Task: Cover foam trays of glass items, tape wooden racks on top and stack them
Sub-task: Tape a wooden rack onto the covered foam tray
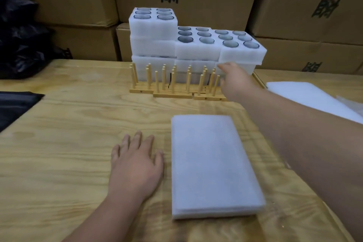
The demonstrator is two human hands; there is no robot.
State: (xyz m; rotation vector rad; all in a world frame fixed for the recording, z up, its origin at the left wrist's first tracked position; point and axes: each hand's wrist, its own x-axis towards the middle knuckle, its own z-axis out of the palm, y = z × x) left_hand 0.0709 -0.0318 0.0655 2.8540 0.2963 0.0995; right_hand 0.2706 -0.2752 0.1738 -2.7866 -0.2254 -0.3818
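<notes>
White foam trays [198, 50] holding round glass items are stacked at the back of the wooden table [59, 143]. Several wooden peg racks [172, 84] stand in a row in front of them. A flat stack of white foam sheets [212, 165] lies near me in the middle. My left hand [135, 163] rests flat on the table just left of the sheets. My right hand [234, 80] reaches out to the right end of the trays and racks, fingers extended near a lower tray's edge, holding nothing that I can see.
Large cardboard boxes [294, 6] form a wall behind the table. Black plastic bags [21, 35] sit at the left, and a dark sheet [13, 104] overlaps the table's left edge. More white foam sheets [314, 96] lie at the right.
</notes>
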